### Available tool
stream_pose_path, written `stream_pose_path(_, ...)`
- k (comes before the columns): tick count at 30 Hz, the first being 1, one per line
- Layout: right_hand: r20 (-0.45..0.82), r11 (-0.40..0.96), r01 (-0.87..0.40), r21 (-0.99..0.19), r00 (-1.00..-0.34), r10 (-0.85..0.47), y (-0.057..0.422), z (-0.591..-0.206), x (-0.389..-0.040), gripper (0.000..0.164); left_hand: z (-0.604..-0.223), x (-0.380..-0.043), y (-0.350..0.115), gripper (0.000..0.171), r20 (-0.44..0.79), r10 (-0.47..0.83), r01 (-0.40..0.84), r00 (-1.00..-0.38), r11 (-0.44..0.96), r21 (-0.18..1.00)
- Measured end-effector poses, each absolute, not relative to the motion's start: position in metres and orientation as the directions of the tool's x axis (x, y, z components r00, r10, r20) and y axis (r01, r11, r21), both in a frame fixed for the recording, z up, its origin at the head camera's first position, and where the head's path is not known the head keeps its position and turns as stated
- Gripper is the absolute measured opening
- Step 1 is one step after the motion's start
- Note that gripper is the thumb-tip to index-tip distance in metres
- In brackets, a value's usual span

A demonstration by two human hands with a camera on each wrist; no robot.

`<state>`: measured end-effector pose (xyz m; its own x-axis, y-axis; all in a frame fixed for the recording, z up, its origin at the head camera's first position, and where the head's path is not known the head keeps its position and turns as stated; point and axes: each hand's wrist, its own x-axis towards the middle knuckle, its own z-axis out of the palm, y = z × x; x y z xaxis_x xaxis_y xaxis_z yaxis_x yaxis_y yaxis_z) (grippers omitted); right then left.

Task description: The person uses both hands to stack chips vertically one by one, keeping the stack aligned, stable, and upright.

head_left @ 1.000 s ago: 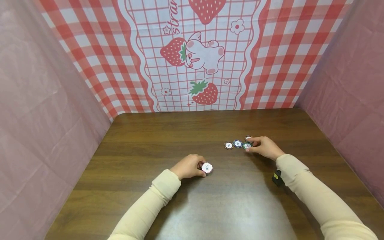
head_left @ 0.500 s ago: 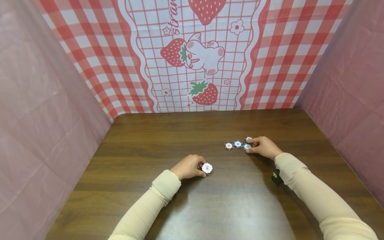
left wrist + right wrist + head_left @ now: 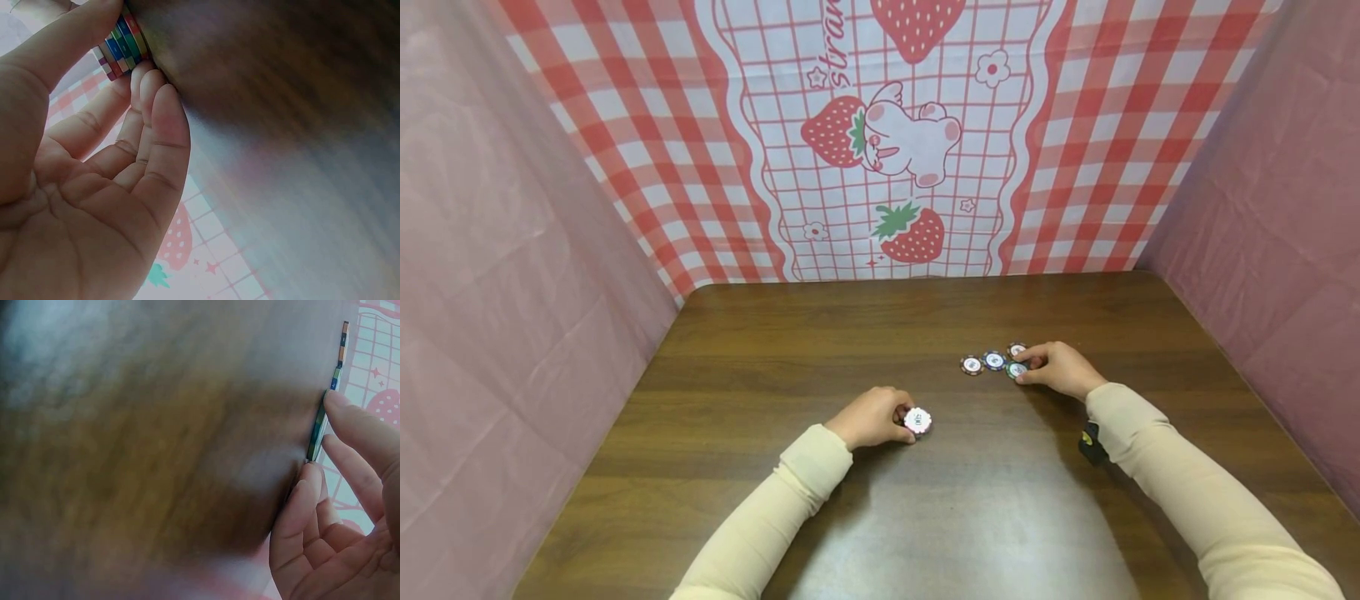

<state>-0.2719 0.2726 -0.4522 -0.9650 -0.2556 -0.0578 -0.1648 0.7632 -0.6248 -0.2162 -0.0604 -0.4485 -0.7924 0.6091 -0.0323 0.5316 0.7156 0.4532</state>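
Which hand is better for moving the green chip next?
Probably the right hand: its thumb and fingers are at the green chip. The left hand is farther away and busy holding the chip stack.

On the table (image 3: 790, 333), a chip stack (image 3: 917, 421) sits before and left of four single chips (image 3: 994, 361).

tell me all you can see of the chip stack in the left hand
The chip stack is a short pile of round, plastic-looking chips, lying flat and seeming to rest on the brown table. The top one is white with a printed number; edges below show blue, green and red. The left hand pinches its side between thumb and fingers. The count is unclear.
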Motion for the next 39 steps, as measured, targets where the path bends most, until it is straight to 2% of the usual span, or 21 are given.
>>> stream_pose_path(6, -0.063, 0.758, -0.168, -0.63, -0.962, -0.266, 0.2722, -0.4511, -0.272, 0.036, -0.449, -0.2173, -0.0602, 0.036, -0.036, 0.607, 0.53, -0.794, 0.72, 0.447)
stream_pose_path(18, -0.082, 0.754, -0.159, -0.638, -0.959, -0.272, 0.2753, -0.4521, -0.275, 0.044, -0.4498, -0.2178, -0.0607, 0.035, -0.031, 0.609, 0.533, -0.792, 0.716, 0.451)
stream_pose_path(28, -0.015, 0.805, -0.244, -0.54, -0.954, -0.299, 0.2737, -0.4513, -0.2751, 0.031, -0.4505, -0.2189, -0.0608, 0.037, -0.033, 0.607, 0.534, -0.794, 0.722, 0.439)
stream_pose_path(34, 0.02, 0.827, -0.296, -0.478, -0.945, -0.327, 0.2743, -0.4523, -0.2746, 0.029, -0.4509, -0.2186, -0.061, 0.035, -0.024, 0.613, 0.541, -0.79, 0.715, 0.442)
stream_pose_path(39, 0.007, 0.829, -0.287, -0.481, -0.946, -0.323, 0.2752, -0.453, -0.2739, 0.03, -0.4511, -0.218, -0.061, 0.035, -0.022, 0.616, 0.543, -0.788, 0.71, 0.449)
